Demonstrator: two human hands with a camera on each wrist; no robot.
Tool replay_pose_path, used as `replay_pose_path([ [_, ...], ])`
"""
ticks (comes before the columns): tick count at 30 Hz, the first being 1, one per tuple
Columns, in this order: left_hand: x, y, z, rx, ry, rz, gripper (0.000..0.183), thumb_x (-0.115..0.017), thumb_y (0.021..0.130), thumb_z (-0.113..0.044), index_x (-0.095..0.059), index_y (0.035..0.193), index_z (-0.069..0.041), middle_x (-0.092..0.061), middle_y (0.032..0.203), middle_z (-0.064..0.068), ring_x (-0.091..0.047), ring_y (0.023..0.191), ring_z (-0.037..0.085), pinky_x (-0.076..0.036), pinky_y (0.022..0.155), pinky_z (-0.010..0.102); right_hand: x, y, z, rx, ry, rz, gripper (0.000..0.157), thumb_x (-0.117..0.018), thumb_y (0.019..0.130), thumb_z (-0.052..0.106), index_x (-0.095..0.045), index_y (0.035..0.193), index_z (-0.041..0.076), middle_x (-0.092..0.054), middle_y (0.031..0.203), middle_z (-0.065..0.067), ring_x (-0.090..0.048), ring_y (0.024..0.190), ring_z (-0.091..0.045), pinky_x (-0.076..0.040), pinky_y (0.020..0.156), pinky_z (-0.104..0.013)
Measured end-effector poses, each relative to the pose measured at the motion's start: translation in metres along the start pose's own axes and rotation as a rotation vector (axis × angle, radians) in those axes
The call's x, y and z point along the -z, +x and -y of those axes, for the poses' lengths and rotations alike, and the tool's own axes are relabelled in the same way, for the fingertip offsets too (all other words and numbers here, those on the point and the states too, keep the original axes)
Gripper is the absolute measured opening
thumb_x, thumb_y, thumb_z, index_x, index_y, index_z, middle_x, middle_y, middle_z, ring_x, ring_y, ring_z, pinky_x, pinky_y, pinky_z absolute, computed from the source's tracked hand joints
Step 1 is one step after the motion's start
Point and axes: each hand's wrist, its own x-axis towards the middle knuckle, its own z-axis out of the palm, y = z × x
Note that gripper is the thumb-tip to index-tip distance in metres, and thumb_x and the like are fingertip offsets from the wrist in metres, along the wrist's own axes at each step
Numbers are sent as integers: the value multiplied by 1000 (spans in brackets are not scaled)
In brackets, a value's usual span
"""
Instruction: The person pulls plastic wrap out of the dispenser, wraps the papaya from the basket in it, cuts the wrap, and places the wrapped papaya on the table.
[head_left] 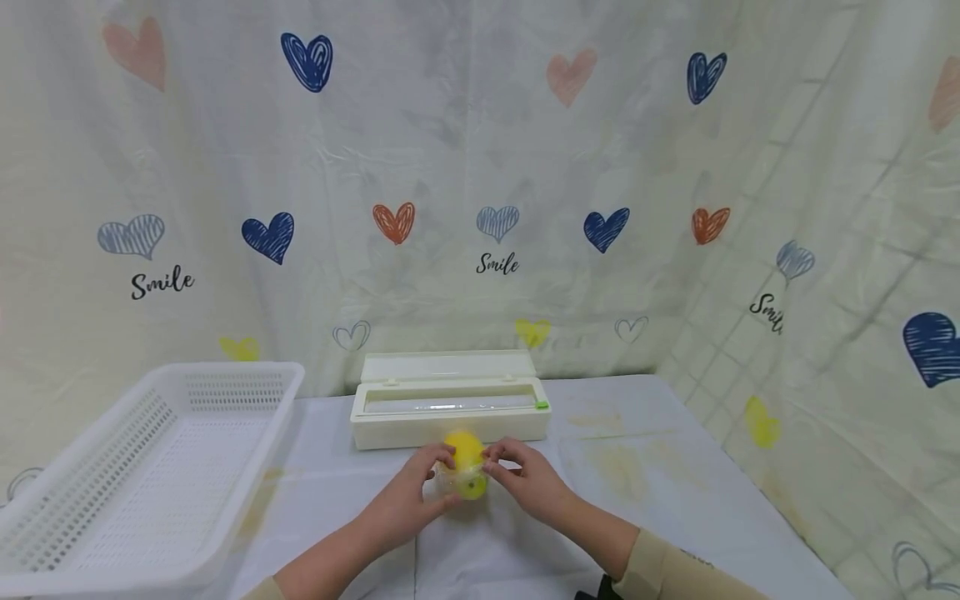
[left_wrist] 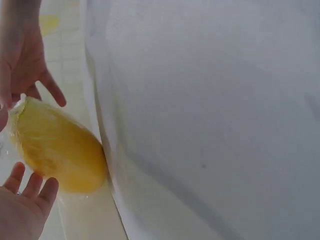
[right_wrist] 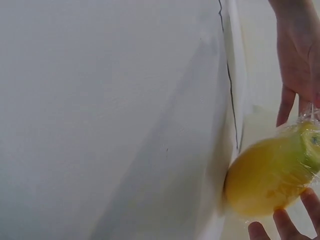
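Observation:
A yellow fruit [head_left: 463, 450] with a green end stands between the two hands, just in front of the cling film box [head_left: 450, 429]. Clear cling film [right_wrist: 300, 127] wraps it and bunches near the green end. My left hand [head_left: 405, 500] curls around the fruit's left side, fingers on top and thumb lower down. Its fingertips [left_wrist: 47, 190] touch the wrapped side in the left wrist view. On the right side, my right hand [head_left: 532, 479] pinches the film between thumb and forefinger. Its other fingers [right_wrist: 285, 222] lie against the fruit in the right wrist view.
The box's lid [head_left: 450, 365] is raised, and a film roll [head_left: 450, 403] lies inside with a green slider at its right end. A white perforated basket [head_left: 288, 392] stands at left. White cloth [head_left: 675, 483] with yellowish stains covers the table; a heart-printed curtain [head_left: 435, 150] hangs behind.

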Motion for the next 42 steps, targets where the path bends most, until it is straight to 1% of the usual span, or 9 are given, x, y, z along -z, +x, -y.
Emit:
replay_pose_path([
  [6, 3, 3, 13, -1, -11, -30, 49, -70, 92, -39, -50, 133, -21, -44, 142, 6, -45, 132, 30, -44, 103, 52, -1, 2, -4, -27, 0, -1, 18, -66, 96, 31, -57, 91, 16, -66, 119, -5, -58, 118, -34, -54, 91, -48],
  [12, -1, 9, 26, 94, -126, 76, 57, -64, 96, -42, -44, 146, -22, -29, 152, 12, -38, 134, 36, -41, 104, 58, -3, 1, -8, -17, 3, -1, 20, -70, 93, 30, -57, 92, 15, -65, 113, -2, -60, 111, -28, -56, 88, -40],
  [16, 0, 13, 28, 176, -213, 104, 51, -74, 90, -36, -53, 135, -25, -32, 146, 12, -41, 129, 36, -44, 101, 56, -4, 0, -11, 1, 15, 32, 23, -75, 89, 26, -58, 99, 14, -61, 113, -3, -58, 111, -30, -56, 88, -38],
  [20, 7, 16, 25, 241, -242, 134, 52, -82, 81, -30, -56, 125, -27, -30, 146, 12, -38, 131, 40, -43, 102, 56, -4, 3, -14, 41, 13, 103, 37, -78, 87, 26, -60, 116, 13, -50, 133, -11, -52, 116, -37, -55, 89, -43],
  [23, 13, 17, 22, 252, -237, 188, 54, -83, 80, -33, -55, 126, -29, -27, 150, 11, -35, 134, 41, -42, 103, 55, -1, 7, -17, 44, 4, 147, 48, -80, 85, 28, -59, 127, 15, -40, 145, -15, -49, 121, -41, -54, 90, -47],
  [26, 18, 18, 21, 252, -250, 233, 55, -81, 82, -39, -54, 128, -30, -26, 152, 10, -35, 136, 40, -45, 103, 52, 2, 10, -20, 3, 12, 198, 54, -80, 85, 30, -57, 133, 20, -40, 146, -13, -50, 123, -40, -54, 91, -47],
  [33, 19, 21, 24, 266, -243, 252, 50, -82, 80, -41, -56, 121, -33, -29, 149, 8, -38, 133, 37, -48, 99, 51, 8, 13, -23, -39, 29, 267, 52, -78, 86, 31, -55, 133, 25, -43, 145, -8, -55, 121, -36, -53, 92, -46],
  [39, 14, 29, 24, 313, -243, 208, 44, -86, 75, -27, -62, 111, -28, -32, 144, 10, -39, 130, 37, -40, 101, 62, 7, 18, -23, -8, -3, 250, 46, -81, 84, 29, -58, 124, 25, -46, 133, -5, -58, 113, -28, -56, 86, -37],
  [42, 14, 31, 22, 323, -238, 215, 43, -87, 74, -23, -63, 110, -28, -30, 145, 10, -38, 129, 36, -40, 101, 61, 6, 20, -22, -26, -7, 237, 44, -82, 83, 28, -59, 120, 25, -46, 129, -4, -59, 111, -27, -56, 86, -38],
])
